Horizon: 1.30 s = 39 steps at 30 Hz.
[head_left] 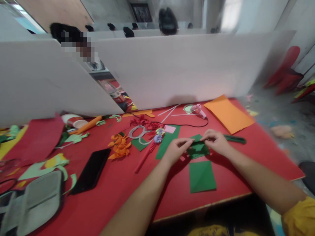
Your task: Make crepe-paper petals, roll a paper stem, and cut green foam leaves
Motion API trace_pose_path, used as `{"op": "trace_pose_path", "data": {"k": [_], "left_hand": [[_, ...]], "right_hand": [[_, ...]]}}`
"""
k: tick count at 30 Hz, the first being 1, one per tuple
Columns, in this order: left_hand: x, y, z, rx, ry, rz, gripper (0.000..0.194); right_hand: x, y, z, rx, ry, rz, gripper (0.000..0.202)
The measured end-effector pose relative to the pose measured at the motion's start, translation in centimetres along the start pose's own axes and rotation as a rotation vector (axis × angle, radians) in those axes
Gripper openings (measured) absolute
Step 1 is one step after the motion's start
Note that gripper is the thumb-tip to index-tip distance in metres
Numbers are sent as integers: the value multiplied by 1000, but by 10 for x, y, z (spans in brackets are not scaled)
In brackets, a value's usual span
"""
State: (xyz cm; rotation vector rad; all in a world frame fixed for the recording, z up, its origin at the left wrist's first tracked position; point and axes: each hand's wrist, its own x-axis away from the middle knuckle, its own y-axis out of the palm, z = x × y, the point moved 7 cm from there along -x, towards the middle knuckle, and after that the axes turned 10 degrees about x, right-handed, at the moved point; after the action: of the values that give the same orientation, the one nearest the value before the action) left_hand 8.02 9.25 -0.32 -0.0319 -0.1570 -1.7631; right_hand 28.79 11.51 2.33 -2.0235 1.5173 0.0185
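Observation:
My left hand (179,149) and my right hand (215,141) pinch a small green paper piece (199,149) between them, above the red table. Its upper edge looks folded or rolled at the fingertips. Just below lies a flat green paper square (202,177). A dark green craft knife (235,139) rests beyond my right wrist. Left of my left hand are a longer green sheet (169,144), a red stick (142,160) topped with purple paper flowers (158,137), and orange paper flowers (120,146).
A pink glue gun (199,110) with a black cord lies at the back, beside an orange sheet (227,113). On the left are a black phone (91,170), a grey case (40,200), a paper cup (75,121) and a red sheet (36,141). White partitions (177,72) stand behind.

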Motion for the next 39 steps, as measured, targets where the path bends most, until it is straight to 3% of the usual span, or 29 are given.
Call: {"op": "trace_pose_path", "data": {"k": [7, 12, 18, 21, 32, 39], "left_hand": [[-1, 2, 0, -173, 57, -60, 48], [0, 6, 8, -219, 129, -61, 35], [1, 5, 6, -248, 72, -19, 36], [1, 2, 3, -239, 41, -12, 40], [-2, -2, 4, -287, 101, -16, 33], [5, 8, 20, -529, 302, -111, 29]], "right_hand": [[3, 1, -25, 54, -166, -92, 21], [5, 7, -23, 64, -42, -136, 22], [6, 15, 13, -61, 205, -124, 27], [6, 16, 24, -123, 259, -115, 31], [5, 14, 16, -151, 222, -95, 27], [4, 11, 3, -18, 137, -121, 26]]}}
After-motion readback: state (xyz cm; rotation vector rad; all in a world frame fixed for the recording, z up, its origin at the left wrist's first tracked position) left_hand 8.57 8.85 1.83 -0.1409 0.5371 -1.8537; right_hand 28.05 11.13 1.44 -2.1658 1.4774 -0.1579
